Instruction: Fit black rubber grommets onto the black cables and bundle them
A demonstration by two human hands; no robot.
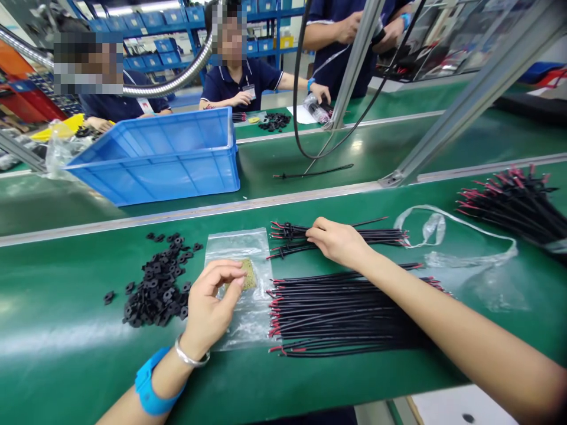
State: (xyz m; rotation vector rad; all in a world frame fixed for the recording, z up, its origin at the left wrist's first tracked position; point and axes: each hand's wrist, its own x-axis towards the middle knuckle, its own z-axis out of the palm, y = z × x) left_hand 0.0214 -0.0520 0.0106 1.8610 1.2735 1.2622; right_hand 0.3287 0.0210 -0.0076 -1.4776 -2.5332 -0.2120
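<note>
My left hand [217, 298] hovers over a clear plastic bag [239, 330], its fingers curved and the thumb apart. Its fingertips are at the edge of a small yellowish sponge-like pad [249, 276]; whether they touch is unclear. A heap of small black grommet-like parts [155, 289] lies to its left. My right hand [336, 241] has its fingers closed on a black cable at the upper bunch of black cables [381, 236], some carrying black parts near their red-wired left ends. Below lies a wide row of black cables [336, 310] with red wire ends, partly under my right forearm.
A blue bin [155, 159] stands beyond the metal rail [195, 213]. A thick cable bundle [522, 203] lies far right, near a plastic strip [478, 227]. A slanted metal post [465, 100] and a hanging black cord [296, 88] rise ahead. Co-workers [239, 82] are at the opposite bench.
</note>
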